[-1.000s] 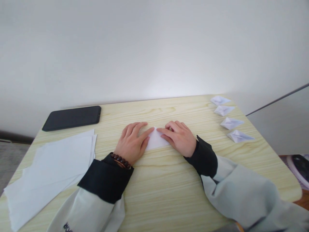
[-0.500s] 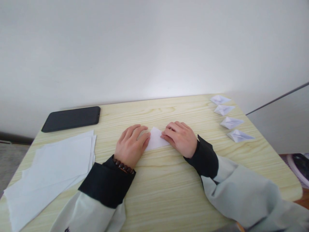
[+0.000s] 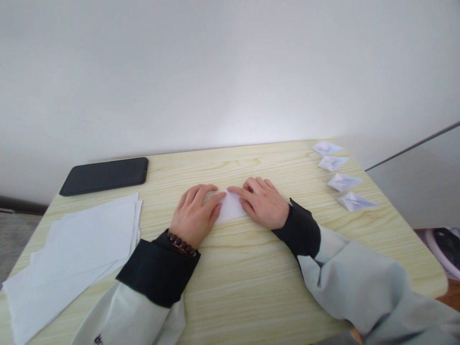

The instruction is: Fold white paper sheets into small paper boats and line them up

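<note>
A small folded piece of white paper (image 3: 231,209) lies on the table between my hands, narrow at its far end and wider toward me. My left hand (image 3: 194,211) holds its left side, thumb and index finger at the slanted edge. From the right, my right hand (image 3: 265,203) grips it, with the index finger stretched to the far tip and the thumb lower on the right edge. Parts of both side edges are hidden under my fingers.
Several folded paper boats (image 3: 354,201) stand in a row along the table's right side. Loose white sheets (image 3: 86,239) overlap at the left, with a black phone (image 3: 104,176) behind them. A white wall (image 3: 230,72) rises behind the wooden table (image 3: 237,287).
My right index finger has straightened and moved up to the paper's far tip. My left index finger and thumb have shifted slightly toward that tip too.
</note>
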`<state>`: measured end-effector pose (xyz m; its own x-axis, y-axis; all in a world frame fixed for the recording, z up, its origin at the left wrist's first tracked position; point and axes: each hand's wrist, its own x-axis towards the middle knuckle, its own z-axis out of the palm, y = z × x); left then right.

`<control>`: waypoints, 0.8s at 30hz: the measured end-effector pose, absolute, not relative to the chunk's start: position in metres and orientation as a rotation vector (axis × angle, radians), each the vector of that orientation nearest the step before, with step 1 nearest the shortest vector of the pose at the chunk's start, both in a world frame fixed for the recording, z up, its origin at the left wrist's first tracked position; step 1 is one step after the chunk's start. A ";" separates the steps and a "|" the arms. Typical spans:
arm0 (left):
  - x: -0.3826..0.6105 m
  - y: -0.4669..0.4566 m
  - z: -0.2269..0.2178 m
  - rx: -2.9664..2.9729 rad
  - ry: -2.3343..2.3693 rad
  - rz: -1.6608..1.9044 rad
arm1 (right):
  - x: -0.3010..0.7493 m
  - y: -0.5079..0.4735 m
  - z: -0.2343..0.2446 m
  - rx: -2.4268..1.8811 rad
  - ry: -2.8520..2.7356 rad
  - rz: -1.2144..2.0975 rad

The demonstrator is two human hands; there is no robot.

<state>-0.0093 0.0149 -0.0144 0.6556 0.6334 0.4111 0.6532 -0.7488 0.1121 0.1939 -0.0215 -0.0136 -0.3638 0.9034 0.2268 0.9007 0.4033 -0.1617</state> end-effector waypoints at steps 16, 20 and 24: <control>-0.009 0.015 -0.011 -2.771 -1.072 -0.736 | 0.192 -0.022 -0.015 -1.582 -2.382 -0.034; -0.009 0.015 -0.011 -2.760 -1.062 -0.750 | 0.192 -0.024 -0.014 -1.584 -2.349 -0.062; -0.009 0.015 -0.010 -2.765 -1.060 -0.762 | 0.190 -0.026 -0.012 -1.586 -2.327 -0.077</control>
